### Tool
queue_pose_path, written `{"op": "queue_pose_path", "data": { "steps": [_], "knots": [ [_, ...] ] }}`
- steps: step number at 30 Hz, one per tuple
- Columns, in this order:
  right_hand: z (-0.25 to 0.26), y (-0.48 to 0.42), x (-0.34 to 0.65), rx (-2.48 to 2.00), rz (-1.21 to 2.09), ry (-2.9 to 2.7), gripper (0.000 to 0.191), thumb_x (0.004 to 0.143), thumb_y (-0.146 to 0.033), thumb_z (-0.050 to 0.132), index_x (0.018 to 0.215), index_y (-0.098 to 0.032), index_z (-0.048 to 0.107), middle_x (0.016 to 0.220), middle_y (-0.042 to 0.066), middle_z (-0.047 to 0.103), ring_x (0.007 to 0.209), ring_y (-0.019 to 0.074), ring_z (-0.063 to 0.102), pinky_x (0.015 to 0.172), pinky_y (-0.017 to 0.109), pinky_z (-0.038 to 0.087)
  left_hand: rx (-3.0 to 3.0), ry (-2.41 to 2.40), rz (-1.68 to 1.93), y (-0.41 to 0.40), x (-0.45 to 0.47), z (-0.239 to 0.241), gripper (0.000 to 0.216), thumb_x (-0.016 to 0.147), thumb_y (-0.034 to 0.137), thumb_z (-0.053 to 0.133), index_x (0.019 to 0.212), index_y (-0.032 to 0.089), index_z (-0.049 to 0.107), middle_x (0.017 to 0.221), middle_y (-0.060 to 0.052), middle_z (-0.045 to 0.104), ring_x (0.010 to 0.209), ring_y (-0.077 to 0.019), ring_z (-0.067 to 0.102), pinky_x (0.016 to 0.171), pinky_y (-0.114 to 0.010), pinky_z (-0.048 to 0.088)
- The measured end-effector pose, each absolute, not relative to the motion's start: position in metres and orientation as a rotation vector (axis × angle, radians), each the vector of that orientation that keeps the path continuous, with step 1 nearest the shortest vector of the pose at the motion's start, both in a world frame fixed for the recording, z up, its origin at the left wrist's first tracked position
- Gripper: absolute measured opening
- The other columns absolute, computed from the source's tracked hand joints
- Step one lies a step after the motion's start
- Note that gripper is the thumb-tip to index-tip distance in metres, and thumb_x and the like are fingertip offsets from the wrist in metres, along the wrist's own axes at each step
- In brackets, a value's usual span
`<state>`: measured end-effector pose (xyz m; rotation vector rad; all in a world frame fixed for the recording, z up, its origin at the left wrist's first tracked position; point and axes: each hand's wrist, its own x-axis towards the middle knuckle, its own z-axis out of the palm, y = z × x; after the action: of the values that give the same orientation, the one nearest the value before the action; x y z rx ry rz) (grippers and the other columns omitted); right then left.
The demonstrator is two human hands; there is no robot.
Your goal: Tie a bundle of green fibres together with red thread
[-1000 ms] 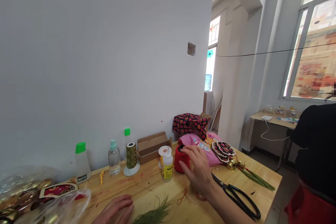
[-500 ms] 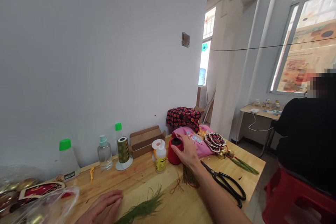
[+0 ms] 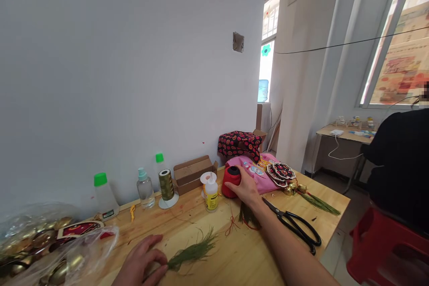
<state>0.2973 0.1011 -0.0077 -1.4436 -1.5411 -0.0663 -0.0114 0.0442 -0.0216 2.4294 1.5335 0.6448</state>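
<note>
My right hand [image 3: 246, 187] reaches across the wooden table [image 3: 234, 259] and its fingers wrap round a red thread spool [image 3: 231, 180], which tilts toward me. A small bundle of green strands tied with red thread [image 3: 247, 216] lies under my right wrist. My left hand [image 3: 142, 262] rests low on the table near me, its fingertips pinched on the end of a green tassel [image 3: 192, 252]. Black scissors [image 3: 296, 228] lie just right of my right forearm.
Along the wall stand two green-capped bottles [image 3: 104, 196], a clear bottle [image 3: 145, 189], a gold thread cone [image 3: 166, 186], a cardboard box [image 3: 192, 173] and a glue bottle [image 3: 211, 195]. Pink cloth with ornaments [image 3: 268, 174] lies behind. Plastic bags of gold pieces [image 3: 43, 246] sit left. A person in black [image 3: 398, 165] sits right.
My right hand has closed round the red spool and tipped it toward me. My left hand has moved onto the green tassel's end and pinched it.
</note>
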Motion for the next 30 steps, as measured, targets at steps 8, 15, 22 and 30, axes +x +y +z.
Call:
{"op": "queue_pose_path", "data": {
  "steps": [8,15,22,30],
  "knots": [
    [-0.011,0.101,0.288,-1.372,-0.074,-1.554,0.055,0.06,-0.026,0.065,0.11,-0.018,0.045,0.103,0.009,0.056,0.093,0.0229,0.053,0.078,0.037,0.042,2.373,1.55,0.858,0.055,-0.007,-0.031,0.021,0.067,0.038,0.051,0.069,0.023,0.066,0.098,-0.008,0.064,0.093,-0.0249,0.057,0.083,-0.038,0.043],
    [0.001,0.095,0.285,-1.271,-0.232,-1.44,0.039,0.066,-0.011,0.047,0.105,-0.015,0.048,0.103,0.009,0.055,0.097,0.0208,0.048,0.085,0.036,0.038,2.075,1.587,1.164,0.048,-0.022,-0.02,0.017,0.066,0.035,0.05,0.071,0.023,0.062,0.106,-0.006,0.061,0.101,-0.0265,0.052,0.087,-0.044,0.038],
    [0.006,0.089,0.283,-1.148,-0.373,-1.353,0.031,0.068,-0.01,0.043,0.098,-0.017,0.051,0.097,0.009,0.055,0.094,0.0214,0.049,0.083,0.04,0.039,2.036,1.53,1.422,0.04,-0.031,-0.006,0.023,0.07,0.035,0.044,0.057,0.022,0.057,0.097,-0.007,0.063,0.094,-0.0273,0.054,0.083,-0.046,0.04],
    [0.009,0.08,0.273,-0.924,-0.345,-1.344,0.021,0.072,-0.016,0.049,0.092,-0.017,0.055,0.094,0.009,0.053,0.09,0.0231,0.048,0.082,0.044,0.037,2.04,1.795,1.643,0.031,-0.034,0.01,0.024,0.075,0.031,0.046,0.09,0.017,0.058,0.107,-0.01,0.051,0.104,-0.0205,0.046,0.093,-0.037,0.032]
  ]
}}
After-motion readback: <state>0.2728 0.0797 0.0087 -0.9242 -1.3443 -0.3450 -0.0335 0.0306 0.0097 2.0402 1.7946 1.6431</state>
